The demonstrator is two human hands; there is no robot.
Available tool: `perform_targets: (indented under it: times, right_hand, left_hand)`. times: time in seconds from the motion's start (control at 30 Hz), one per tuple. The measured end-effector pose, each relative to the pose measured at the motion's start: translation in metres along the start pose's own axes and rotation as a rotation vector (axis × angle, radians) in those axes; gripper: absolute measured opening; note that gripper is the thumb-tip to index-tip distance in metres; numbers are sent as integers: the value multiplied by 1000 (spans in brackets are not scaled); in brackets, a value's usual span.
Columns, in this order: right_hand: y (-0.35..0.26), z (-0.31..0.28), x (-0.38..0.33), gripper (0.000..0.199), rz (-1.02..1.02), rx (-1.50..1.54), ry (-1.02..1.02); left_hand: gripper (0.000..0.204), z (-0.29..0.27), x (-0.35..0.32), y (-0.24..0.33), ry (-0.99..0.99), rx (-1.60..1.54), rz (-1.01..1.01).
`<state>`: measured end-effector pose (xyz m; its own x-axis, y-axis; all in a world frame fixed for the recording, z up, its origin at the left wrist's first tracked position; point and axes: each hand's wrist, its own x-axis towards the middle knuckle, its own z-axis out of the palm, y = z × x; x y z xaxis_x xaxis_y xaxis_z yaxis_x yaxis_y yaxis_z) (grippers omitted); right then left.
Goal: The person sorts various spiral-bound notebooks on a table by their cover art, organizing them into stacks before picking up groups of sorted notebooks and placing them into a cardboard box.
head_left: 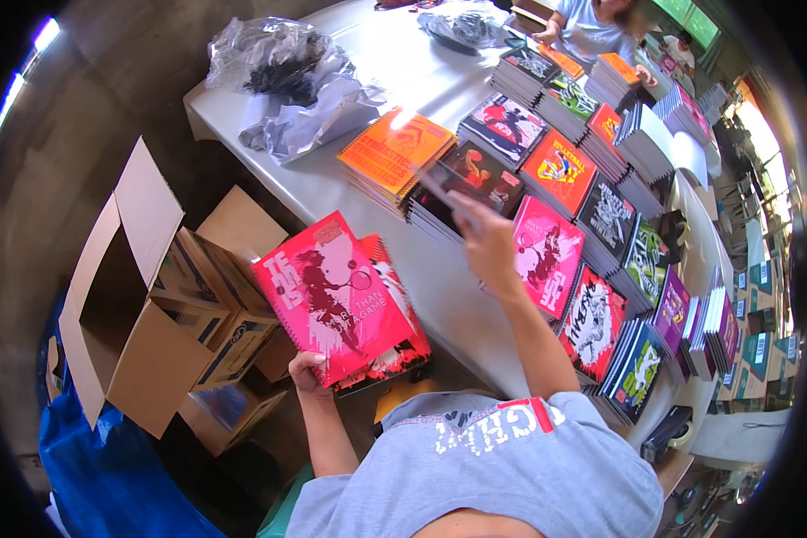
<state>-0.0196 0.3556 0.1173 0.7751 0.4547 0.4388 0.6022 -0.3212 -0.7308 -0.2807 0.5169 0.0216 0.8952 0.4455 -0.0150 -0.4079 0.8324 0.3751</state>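
My left hand [309, 372] grips a few spiral notebooks by their lower corner, held off the table's near edge. On top is a pink notebook [332, 296] with a racket player on its cover; a red and black one [402, 334] sticks out beneath. My right hand [489, 242] is closed on a thin notebook [438, 190], seen nearly edge-on and blurred, over a stack of black notebooks [480, 175]. Beside that stack are orange notebooks [394, 148] on the left and a pink stack [547, 251] on the right.
More notebook stacks, such as the red and white one [592, 318], cover the white table [251, 170]. Crumpled plastic wrap [309, 117] lies at its far left. An open cardboard box [157, 359] stands left of me, near a blue sheet [108, 480]. Another person [592, 31] is across the table.
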Motion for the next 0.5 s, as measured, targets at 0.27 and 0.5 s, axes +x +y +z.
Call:
perform_targets:
  times: [0.27,0.5]
  right_hand:
    - [-21,-22,75,19,-559,643,-846]
    - [-38,47,111,37,-461,556,-1533]
  left_hand:
    - [62,-4,33,-44,0,-63,171]
    - [91,37,40,-51,-44,-121,-170]
